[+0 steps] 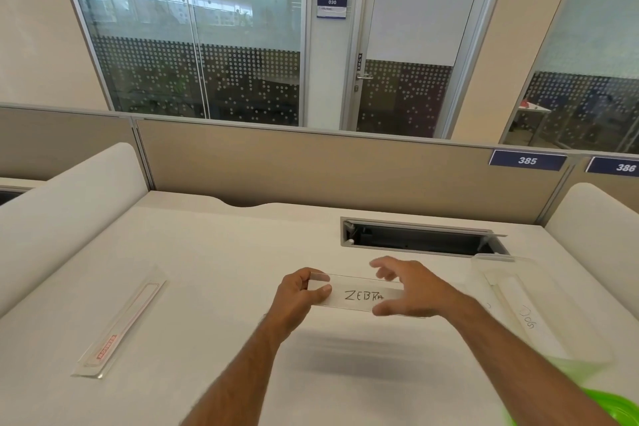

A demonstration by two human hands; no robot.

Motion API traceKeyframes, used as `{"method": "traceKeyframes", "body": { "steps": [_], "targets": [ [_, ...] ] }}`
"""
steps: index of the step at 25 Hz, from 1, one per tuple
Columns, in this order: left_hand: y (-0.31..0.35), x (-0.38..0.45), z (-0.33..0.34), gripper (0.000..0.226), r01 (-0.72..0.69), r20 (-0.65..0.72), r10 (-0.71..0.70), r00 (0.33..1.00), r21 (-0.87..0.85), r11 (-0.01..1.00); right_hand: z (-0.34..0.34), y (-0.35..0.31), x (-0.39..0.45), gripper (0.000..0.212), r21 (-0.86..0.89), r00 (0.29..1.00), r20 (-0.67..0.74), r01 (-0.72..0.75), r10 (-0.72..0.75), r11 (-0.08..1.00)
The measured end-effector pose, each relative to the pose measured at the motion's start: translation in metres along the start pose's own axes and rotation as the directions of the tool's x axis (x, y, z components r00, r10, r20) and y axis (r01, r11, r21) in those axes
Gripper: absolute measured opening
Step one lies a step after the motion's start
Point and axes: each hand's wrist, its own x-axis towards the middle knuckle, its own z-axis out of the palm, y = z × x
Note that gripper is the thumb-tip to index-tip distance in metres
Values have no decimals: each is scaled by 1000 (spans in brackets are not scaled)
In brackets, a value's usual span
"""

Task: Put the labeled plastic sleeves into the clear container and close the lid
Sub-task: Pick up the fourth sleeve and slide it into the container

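The left hand (301, 294) pinches the left end of a flat, clear, stiff-looking sleeve marked ZEBRA (359, 294), lifted off the white bench (214, 252), probably to pass it over. The right hand (411, 287) spreads its fingers around the other end, not yet gripping. At three o'clock sits the clear container (587, 332), a DOG sleeve (529, 318) inside. At nine o'clock lies another sleeve (117, 325), red-labelled.

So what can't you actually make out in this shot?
- Green lid: head view, cut off by the bottom-right corner and blurred.
- Clear container: near end hidden behind the right forearm.
- ZEBRA sleeve: right end covered by the right hand.
- Left hand pinches the other end.
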Motion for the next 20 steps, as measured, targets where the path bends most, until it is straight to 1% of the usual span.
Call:
{"method": "traceKeyframes", "body": {
  "steps": [1,3,6,8,9,10,12,14,16,18,20],
  "targets": [
    [-1,0,3,15,-1,7,1,1000,4,1000,1,-4,3,94,-57,997,73,-4,8,998],
    [-1,0,9,15,-3,23,3,1000,13,1000,4,-10,9,92,-120,986,163,-5,25,993],
    [-1,0,14,16,-18,42,17,999,21,1000,9,-13,12,81,-170,977,213,13,24,985],
    [-1,0,18,21,-52,45,53,998,-7,999,10,-12,11,77,-155,980,199,-1,33,988],
    [-2,0,20,30,-74,36,74,997,-5,997,9,-10,10,76,-142,983,177,-17,43,990],
    [-3,0,22,40,-88,18,87,996,38,995,7,-8,7,75,-137,988,145,-31,51,990],
    [-7,1,26,56,-78,-32,88,996,245,966,-3,-1,3,75,-146,996,31,-74,80,986],
    [-18,3,28,67,-35,-80,81,993,466,884,-19,10,-3,77,-153,977,-144,-177,155,972],
    [-32,3,28,76,-16,-96,104,990,653,757,-36,25,-9,71,-170,919,-307,-310,248,936],
    [-49,4,30,84,-48,-58,159,986,806,590,-52,42,-16,61,-166,847,-421,-423,324,891],
    [-67,6,32,92,-60,-9,147,989,888,456,-65,63,-25,59,-125,775,-501,-506,385,854]
  ]
}}
